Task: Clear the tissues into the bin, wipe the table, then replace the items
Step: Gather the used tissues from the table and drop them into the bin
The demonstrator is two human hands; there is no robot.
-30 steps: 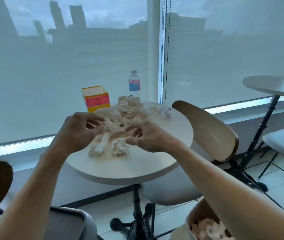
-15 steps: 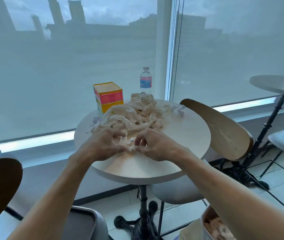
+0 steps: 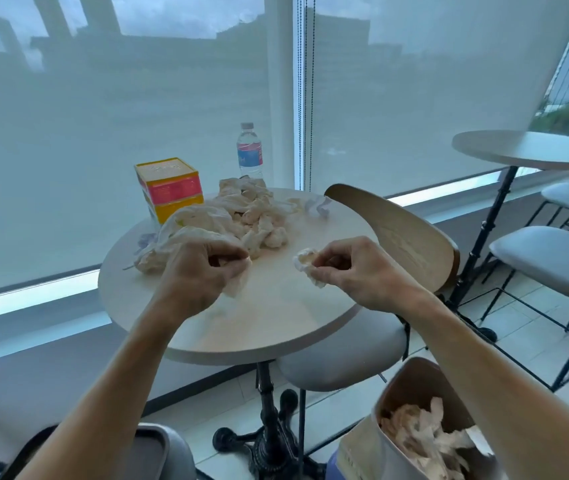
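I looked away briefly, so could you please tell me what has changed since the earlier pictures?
The hands, together at the pile, have drawn apart. The right hand now pinches a crumpled tissue clear of the pile; the left hand holds another. Box, bottle and bin stayed put.

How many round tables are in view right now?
2. The near round pale wooden table under the hands holds the tissues; a second round pale table stands far right by the window. Others may lie outside the frame.

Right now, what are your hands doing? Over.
Left hand grips one tissue, right hand another. Pile still on table. Bin clear to reach.
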